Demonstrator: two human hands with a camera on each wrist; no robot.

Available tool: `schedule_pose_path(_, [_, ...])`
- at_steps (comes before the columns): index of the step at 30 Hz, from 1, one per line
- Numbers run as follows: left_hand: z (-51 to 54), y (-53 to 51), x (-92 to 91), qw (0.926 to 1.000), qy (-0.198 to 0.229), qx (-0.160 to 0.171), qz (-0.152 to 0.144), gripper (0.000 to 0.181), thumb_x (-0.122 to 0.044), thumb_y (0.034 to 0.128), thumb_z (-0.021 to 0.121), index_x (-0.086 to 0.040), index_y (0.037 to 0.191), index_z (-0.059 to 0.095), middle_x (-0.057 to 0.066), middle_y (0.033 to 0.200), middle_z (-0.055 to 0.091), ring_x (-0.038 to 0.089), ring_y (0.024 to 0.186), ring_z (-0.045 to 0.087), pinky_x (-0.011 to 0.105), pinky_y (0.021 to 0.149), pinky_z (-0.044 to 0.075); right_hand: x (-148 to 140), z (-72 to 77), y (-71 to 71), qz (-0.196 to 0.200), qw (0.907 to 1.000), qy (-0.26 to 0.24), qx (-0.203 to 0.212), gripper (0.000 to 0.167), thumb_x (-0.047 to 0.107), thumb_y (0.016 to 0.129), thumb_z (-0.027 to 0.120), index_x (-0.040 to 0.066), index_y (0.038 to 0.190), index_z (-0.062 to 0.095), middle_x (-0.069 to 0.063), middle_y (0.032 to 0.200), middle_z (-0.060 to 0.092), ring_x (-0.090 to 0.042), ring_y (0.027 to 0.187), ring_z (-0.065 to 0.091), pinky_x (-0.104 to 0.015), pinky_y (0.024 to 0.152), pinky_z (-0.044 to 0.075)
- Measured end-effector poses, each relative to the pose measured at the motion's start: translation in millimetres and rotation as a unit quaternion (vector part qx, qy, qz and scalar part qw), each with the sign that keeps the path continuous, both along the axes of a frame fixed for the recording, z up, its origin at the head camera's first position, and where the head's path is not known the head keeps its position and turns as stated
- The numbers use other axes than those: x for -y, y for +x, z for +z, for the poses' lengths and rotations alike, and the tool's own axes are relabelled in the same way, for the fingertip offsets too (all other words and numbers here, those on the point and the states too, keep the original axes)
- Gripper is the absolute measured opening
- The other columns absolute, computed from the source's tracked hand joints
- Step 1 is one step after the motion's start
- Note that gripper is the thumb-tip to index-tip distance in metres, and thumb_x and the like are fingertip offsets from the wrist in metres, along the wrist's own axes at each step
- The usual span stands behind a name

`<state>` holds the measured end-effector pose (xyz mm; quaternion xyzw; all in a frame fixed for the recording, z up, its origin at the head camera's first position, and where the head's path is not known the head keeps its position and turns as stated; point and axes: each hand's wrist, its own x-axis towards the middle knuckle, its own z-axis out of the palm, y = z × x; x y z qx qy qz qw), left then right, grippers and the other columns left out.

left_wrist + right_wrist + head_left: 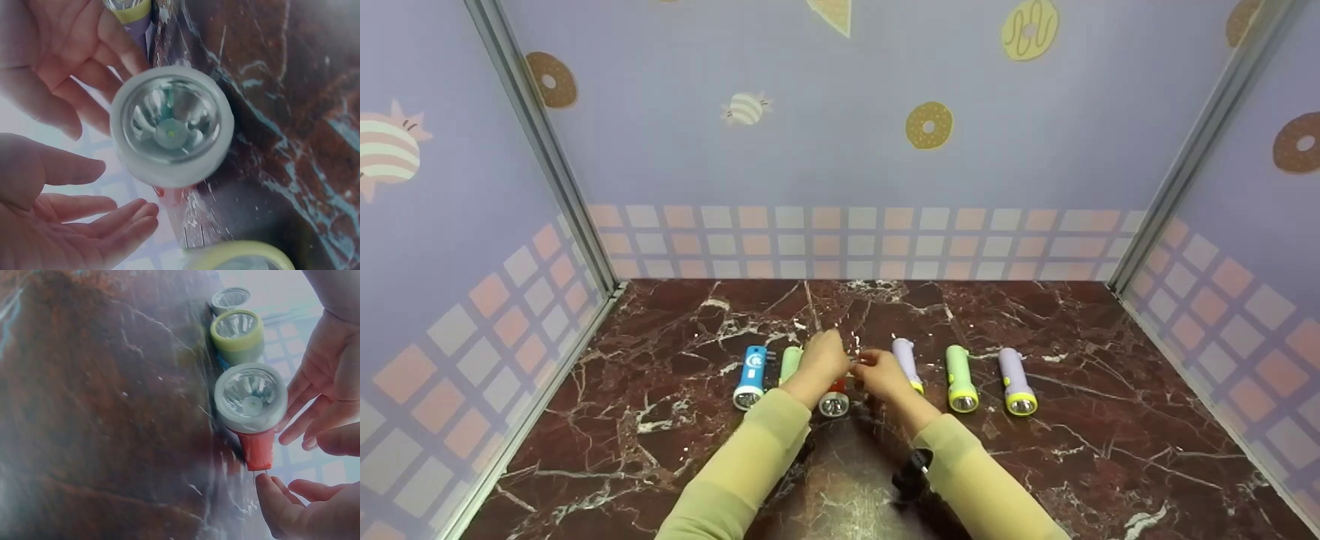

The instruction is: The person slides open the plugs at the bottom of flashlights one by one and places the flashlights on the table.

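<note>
Red torch (252, 417) on marbled tabletop (607, 450), prongs (254, 476) out. We log left hand (823, 355) beside it, empty, fingers loosely straight; right hand (883, 373) relaxed, at the prongs. Step, we judge: prong-unfolding. Next likely calls for reaching right, to the nearer purple torch (906, 361).

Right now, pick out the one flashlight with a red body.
The third flashlight from the left in the head view, white-rimmed; the others have blue, green or purple bodies.
</note>
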<state>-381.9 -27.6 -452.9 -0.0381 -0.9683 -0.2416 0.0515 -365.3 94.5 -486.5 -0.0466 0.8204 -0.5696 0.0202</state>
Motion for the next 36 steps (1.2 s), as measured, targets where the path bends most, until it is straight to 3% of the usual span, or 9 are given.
schedule_pose_path(3, [0.9,0.2,-4.1,0.9999,0.016,0.003,-0.002,0.047,-0.009,0.0820,0.078,0.008,0.123,0.066,0.029,0.121,0.069,0.043,0.118,0.065,0.051,0.104,0.053,-3,2.9,-1.9,0.000,0.9996,-0.026,0.014,0.047,0.001,0.091,0.058,-0.021,0.132,0.054,-0.034,0.123,0.067,-0.036,0.094,0.074,-0.034,0.078,0.063])
schedule_pose_path(8, [3.6,0.4,-12.1,0.9983,0.058,0.011,0.001,0.056,-0.004,0.0869,0.069,0.005,0.141,0.057,0.030,0.134,0.062,0.043,0.129,0.059,0.050,0.112,0.048,-10,7.7,-4.7,-0.009,0.9997,-0.020,0.007,0.047,0.002,0.089,0.058,-0.019,0.132,0.056,-0.033,0.128,0.066,-0.017,0.088,0.066,-0.024,0.072,0.056])
schedule_pose_path(11, [4.8,1.0,-16.3,0.9967,0.080,0.006,-0.001,0.053,-0.001,0.0881,0.065,0.005,0.141,0.057,0.030,0.134,0.062,0.043,0.129,0.059,0.049,0.113,0.047,-15,11.4,-4.6,-0.011,0.9992,-0.037,0.007,0.047,0.001,0.091,0.058,-0.020,0.133,0.055,-0.034,0.129,0.065,-0.020,0.093,0.069,-0.031,0.080,0.061])
schedule_pose_path(16, [4.7,0.8,-21.7,0.9943,0.106,-0.001,-0.008,0.047,-0.002,0.0910,0.063,0.004,0.137,0.059,0.029,0.132,0.064,0.043,0.127,0.060,0.051,0.110,0.048,-25,22.2,0.5,-0.013,0.9965,-0.081,0.017,0.045,-0.002,0.096,0.055,-0.021,0.137,0.050,-0.038,0.133,0.060,-0.038,0.107,0.072,-0.045,0.095,0.060])
schedule_pose_path(21, [1.9,-1.2,-27.0,0.9933,0.113,-0.009,-0.022,0.042,-0.003,0.0928,0.063,0.005,0.134,0.060,0.028,0.129,0.067,0.043,0.124,0.063,0.050,0.108,0.050,-41,22.1,-3.0,-0.034,0.9965,-0.072,0.025,0.046,0.004,0.098,0.057,-0.013,0.141,0.052,-0.034,0.140,0.058,-0.042,0.117,0.068,-0.048,0.099,0.058])
schedule_pose_path(24, [1.8,-1.2,-32.2,0.9934,0.112,-0.009,-0.025,0.041,-0.005,0.0934,0.064,0.006,0.133,0.060,0.028,0.128,0.067,0.043,0.123,0.063,0.049,0.108,0.051,-49,23.5,-3.6,-0.051,0.9972,-0.051,0.017,0.044,0.007,0.099,0.058,-0.010,0.140,0.055,-0.032,0.139,0.060,-0.039,0.118,0.068,-0.046,0.096,0.059])
schedule_pose_path(30, [1.2,-2.5,-43.0,0.9926,0.119,0.001,-0.027,0.040,-0.009,0.0936,0.066,0.006,0.130,0.062,0.026,0.128,0.069,0.042,0.123,0.064,0.048,0.108,0.050,-61,22.7,-6.1,-0.071,0.9950,-0.071,0.005,0.043,0.004,0.098,0.057,-0.013,0.137,0.056,-0.035,0.136,0.060,-0.038,0.115,0.068,-0.046,0.097,0.059])
schedule_pose_path(36, [-4.0,-3.2,-53.1,0.9922,0.123,0.007,-0.022,0.038,-0.012,0.0937,0.066,0.006,0.127,0.064,0.024,0.126,0.070,0.041,0.122,0.065,0.046,0.107,0.051,-69,19.9,-7.2,-0.096,0.9933,-0.064,0.003,0.040,0.005,0.097,0.059,-0.010,0.134,0.060,-0.032,0.132,0.064,-0.020,0.100,0.067,-0.025,0.079,0.055])
